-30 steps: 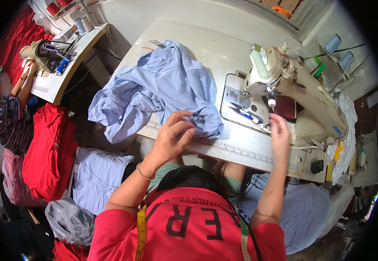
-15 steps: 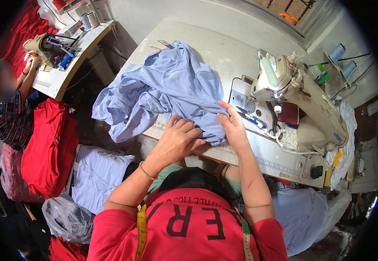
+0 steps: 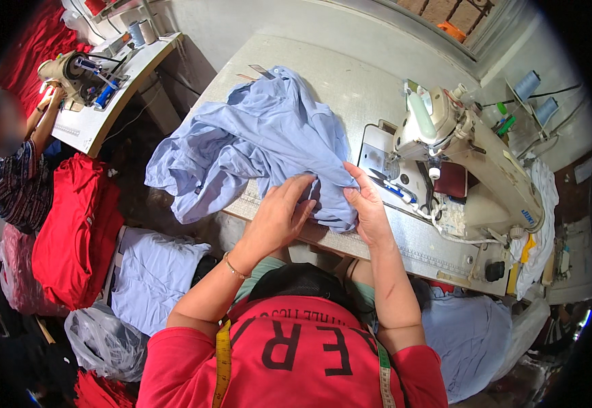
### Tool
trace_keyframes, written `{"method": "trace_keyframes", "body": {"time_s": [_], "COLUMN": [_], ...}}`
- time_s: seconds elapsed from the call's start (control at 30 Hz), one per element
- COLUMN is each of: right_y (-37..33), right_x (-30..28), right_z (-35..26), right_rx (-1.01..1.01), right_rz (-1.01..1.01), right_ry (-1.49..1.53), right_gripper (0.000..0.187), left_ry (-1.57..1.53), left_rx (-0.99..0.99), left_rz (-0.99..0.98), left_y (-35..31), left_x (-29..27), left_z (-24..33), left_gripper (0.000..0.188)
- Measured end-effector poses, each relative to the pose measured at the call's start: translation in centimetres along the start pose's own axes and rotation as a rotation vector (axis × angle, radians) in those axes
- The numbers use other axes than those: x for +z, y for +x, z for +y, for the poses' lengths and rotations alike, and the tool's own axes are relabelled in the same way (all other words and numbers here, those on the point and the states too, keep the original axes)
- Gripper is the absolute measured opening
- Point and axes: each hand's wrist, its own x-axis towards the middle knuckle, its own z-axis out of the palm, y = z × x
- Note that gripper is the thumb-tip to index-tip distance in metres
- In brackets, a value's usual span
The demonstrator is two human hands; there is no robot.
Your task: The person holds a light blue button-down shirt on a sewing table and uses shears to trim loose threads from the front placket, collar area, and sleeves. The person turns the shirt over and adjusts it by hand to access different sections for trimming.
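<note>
A crumpled light blue garment (image 3: pixel 262 136), apparently a shirt, is spread over the sewing table (image 3: pixel 269 49) and partly hangs past its front edge. My left hand (image 3: pixel 284 207) is bent over the garment's near edge, its fingers closed on the cloth. On the garment's right side, my right hand (image 3: pixel 369 207) pinches the edge between thumb and fingers. Just right of that hand lies the plate of the sewing machine (image 3: pixel 439 122), with a small blue-handled tool (image 3: pixel 401 190) and dark scissors (image 3: pixel 431 200) on it.
Blue thread cones (image 3: pixel 527 85) stand behind the machine. At the left, a person (image 3: pixel 17 156) works at another sewing machine (image 3: pixel 71 75). Red cloth (image 3: pixel 78 224), folded blue cloth (image 3: pixel 156 275) and a clear plastic bag (image 3: pixel 105 343) lie at lower left. More blue cloth (image 3: pixel 469 340) is at lower right.
My left hand has moved slightly up and farther onto the cloth, its fingers more stretched. My right hand has shifted slightly along the garment's right edge. The garment has barely moved.
</note>
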Motion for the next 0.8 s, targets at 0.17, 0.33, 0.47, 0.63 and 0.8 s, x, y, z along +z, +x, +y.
{"method": "trace_keyframes", "body": {"time_s": [0.17,0.33,0.47,0.63,0.8], "right_y": [-0.3,-1.0,-1.0,-1.2,-1.8], "right_x": [-0.2,-0.7,-0.9,-0.3,0.1], "right_z": [-0.3,-1.1,-0.9,-0.9,-1.2], "right_rx": [0.006,-0.035,-0.053,-0.043,-0.062], "right_rz": [0.032,0.038,0.077,0.098,0.095], "right_ry": [0.057,0.028,0.112,0.204,0.200], "right_gripper": [0.049,0.051,0.050,0.049,0.049], "left_ry": [-0.219,0.231,0.263,0.461,0.538], "left_rx": [-0.243,0.140,0.137,0.022,-0.093], "left_rz": [-0.025,-0.080,-0.100,-0.132,-0.196], "left_y": [-0.4,-1.6,-2.0,-0.4,1.7], "left_x": [-0.2,-0.2,-0.1,0.1,0.6], "left_z": [0.3,-0.5,-0.5,-0.7,-2.2], "left_gripper": [0.044,0.036,0.031,0.042,0.052]}}
